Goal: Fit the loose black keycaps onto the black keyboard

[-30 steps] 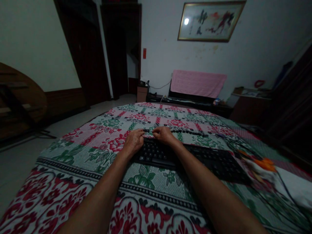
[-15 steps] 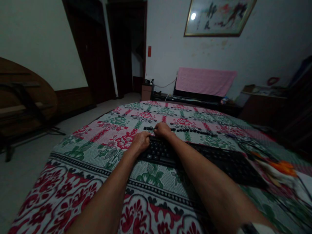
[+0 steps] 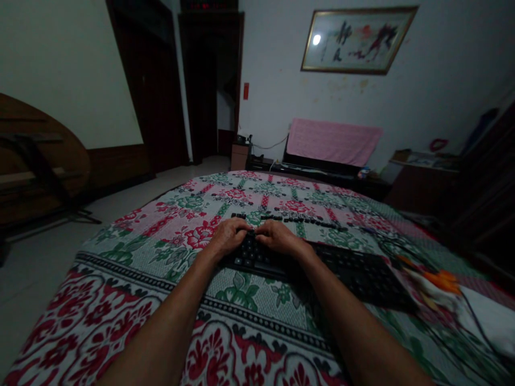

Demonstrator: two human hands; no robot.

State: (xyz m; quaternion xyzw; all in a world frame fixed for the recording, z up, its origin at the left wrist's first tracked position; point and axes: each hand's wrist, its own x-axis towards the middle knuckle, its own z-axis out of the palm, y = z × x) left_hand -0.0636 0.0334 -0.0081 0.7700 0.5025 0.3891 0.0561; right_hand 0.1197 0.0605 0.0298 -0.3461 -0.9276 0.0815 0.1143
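A black keyboard (image 3: pixel 354 271) lies on a floral cloth (image 3: pixel 161 289) in red, green and white. My left hand (image 3: pixel 227 236) rests on the keyboard's left end with its fingers curled down onto the keys. My right hand (image 3: pixel 277 236) sits beside it, fingers bent and pressed close at the keys near the top edge. What the fingertips pinch, if anything, is too dark to make out. A row of loose black keycaps (image 3: pixel 298 220) lies on the cloth just beyond both hands.
Dark cables (image 3: pixel 386 244) and an orange-and-white object (image 3: pixel 440 281) lie to the right of the keyboard. Beyond the cloth stand a pink-covered low unit (image 3: pixel 332 142), a dark doorway (image 3: pixel 209 91) and a framed picture (image 3: pixel 356 40). Dark wooden furniture (image 3: pixel 36 155) stands at the left.
My right hand has drawn back from the row of loose keycaps onto the keyboard's upper left keys. My left hand has shifted slightly to meet it. The camera tilted a little.
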